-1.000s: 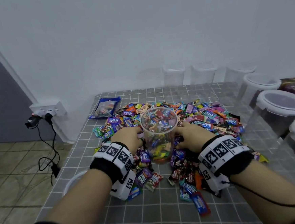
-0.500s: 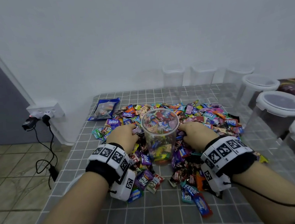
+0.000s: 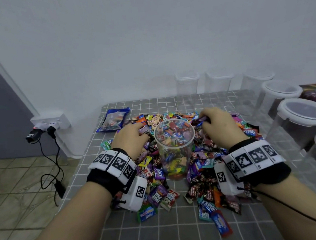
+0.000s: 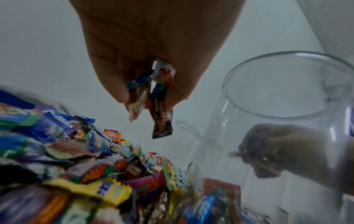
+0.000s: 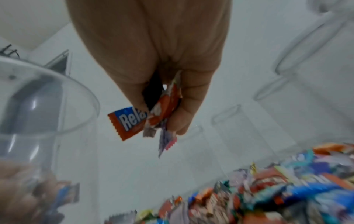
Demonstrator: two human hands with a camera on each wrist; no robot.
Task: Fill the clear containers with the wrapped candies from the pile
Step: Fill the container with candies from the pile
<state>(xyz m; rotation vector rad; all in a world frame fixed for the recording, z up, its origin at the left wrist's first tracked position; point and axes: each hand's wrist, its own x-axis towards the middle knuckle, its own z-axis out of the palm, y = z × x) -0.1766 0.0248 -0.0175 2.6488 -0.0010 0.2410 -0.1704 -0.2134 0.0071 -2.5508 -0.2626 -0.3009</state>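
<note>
A clear round container, part full of wrapped candies, stands in the middle of the candy pile. My left hand is raised beside its left rim and pinches a few wrapped candies. My right hand is raised beside the right rim and holds a few candies too, among them an orange Relaxa wrapper. The container's rim shows at the right of the left wrist view, and at the left of the right wrist view.
Empty clear containers line the back of the grey checked table, and lidded clear tubs stand at the right. A blue candy bag lies at the back left. A wall socket with plugs and cables sits left of the table.
Both hands have lifted off the pile beside the container's base and risen to rim height, each now holding a few candies.
</note>
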